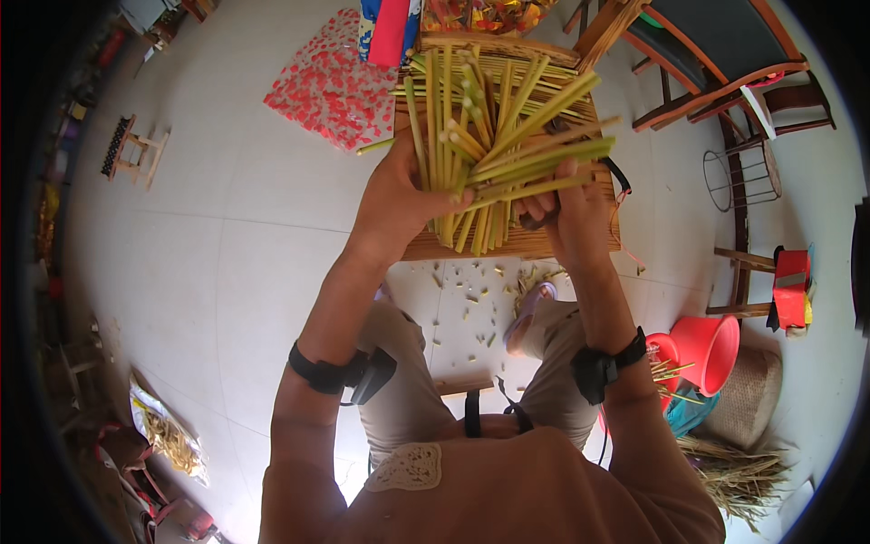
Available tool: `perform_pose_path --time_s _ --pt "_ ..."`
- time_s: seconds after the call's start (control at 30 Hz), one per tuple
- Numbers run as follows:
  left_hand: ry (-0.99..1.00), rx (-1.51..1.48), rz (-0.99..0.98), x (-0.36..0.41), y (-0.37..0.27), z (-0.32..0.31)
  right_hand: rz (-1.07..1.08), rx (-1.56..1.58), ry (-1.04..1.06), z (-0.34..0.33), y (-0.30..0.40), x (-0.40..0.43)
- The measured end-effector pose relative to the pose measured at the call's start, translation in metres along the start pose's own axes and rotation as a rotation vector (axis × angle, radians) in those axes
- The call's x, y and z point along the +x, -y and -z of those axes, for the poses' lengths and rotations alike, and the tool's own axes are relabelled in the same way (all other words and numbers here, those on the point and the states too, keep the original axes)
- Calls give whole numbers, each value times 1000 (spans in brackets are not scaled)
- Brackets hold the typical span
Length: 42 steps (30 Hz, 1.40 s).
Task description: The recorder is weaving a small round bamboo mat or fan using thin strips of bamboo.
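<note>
A loose bunch of cut green-yellow plant stalks point(499, 136) lies splayed above a wooden stool or small table point(571, 238). My left hand point(411, 197) grips the bunch from its left side, thumb across the lower stalks. At the right, my right hand point(571, 211) has its fingers on several stalks that point rightward; a dark object point(540, 219) shows under its fingers, too hidden to name. More long stalks point(564, 75) lie crosswise on the far part of the wooden surface. A dark curved handle point(617, 175) with a pink cord sticks out past the right edge.
Short stalk offcuts point(472, 298) are scattered on the floor between my feet. A plastic sheet with red spots point(333, 88) lies at the upper left. Red buckets point(707, 353), a woven basket point(741, 394) and dry straw point(741, 472) stand at the right, below wooden chairs point(720, 41).
</note>
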<state>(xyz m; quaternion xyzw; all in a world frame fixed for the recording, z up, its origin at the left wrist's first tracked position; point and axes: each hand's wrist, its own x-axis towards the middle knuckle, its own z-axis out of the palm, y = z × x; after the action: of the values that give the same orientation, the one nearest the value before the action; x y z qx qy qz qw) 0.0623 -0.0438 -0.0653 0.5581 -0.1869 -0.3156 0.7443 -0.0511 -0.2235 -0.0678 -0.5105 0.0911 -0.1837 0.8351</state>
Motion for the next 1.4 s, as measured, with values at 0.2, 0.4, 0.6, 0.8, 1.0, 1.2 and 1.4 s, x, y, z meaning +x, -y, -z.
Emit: perform_pose_path --time_s 0.2,0.4,0.6,0.8,1.0,1.2,1.4 --pt "-20 210 -65 -1 -16 1 -292 -40 57 21 -11 -23" --pt "6 802 -413 -4 -57 -28 -497 332 -39 58 -39 -23" --pt "302 1326 -1013 -40 -59 -46 -584 641 -94 83 -82 -34" --pt "254 1268 -1398 -83 -54 -49 -489 537 -12 77 -60 -61" --pt "298 1341 -1515 -136 -60 -47 -284 234 119 58 -3 -120" --pt "418 1356 -1482 -217 -53 -43 -82 -65 210 39 35 -222" --pt "582 1331 -1462 -300 3 -48 76 -361 245 42 35 -345"
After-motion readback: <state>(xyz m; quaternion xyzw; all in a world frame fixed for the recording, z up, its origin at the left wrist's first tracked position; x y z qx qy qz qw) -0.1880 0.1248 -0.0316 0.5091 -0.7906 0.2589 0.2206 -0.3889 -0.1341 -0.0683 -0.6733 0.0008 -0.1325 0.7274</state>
